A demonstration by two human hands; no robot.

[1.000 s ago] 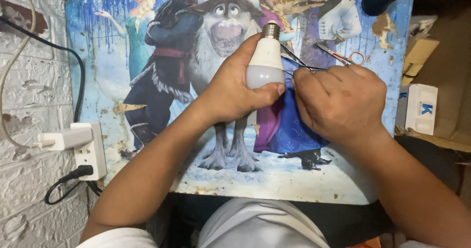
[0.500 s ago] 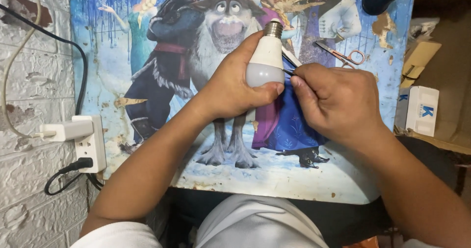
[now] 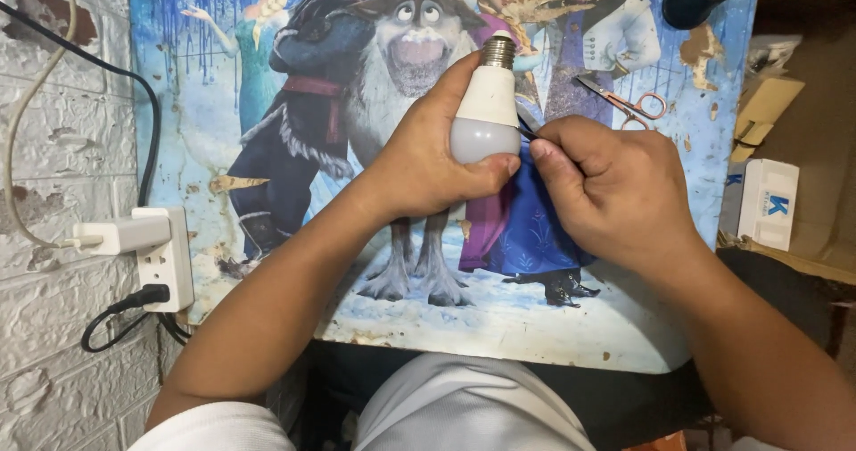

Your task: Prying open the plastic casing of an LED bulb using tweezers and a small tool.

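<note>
Right now the left hand [image 3: 428,161] is wrapping around a white light bulb [image 3: 486,107], fingers closed on its frosted dome, with the metal screw base pointing up and away from the person. The bulb is being held just above the table [image 3: 535,326], over its colourful cartoon picture. The right hand [image 3: 611,188] is sitting just beside the bulb on its right, fingers curled shut and pinching a thin dark tool [image 3: 526,130] whose tip is touching the bulb near the seam between dome and white body; what kind of tool it is, I cannot tell.

Compared with half a second ago, the bulb and both hands are staying in almost the same place, and the right hand is still pressing in at the same seam.

Farther back on the table, a pair of scissors [image 3: 624,103] is lying well apart from the hands. On the left wall, a white power strip [image 3: 165,255] is carrying a plugged-in adapter.
</note>
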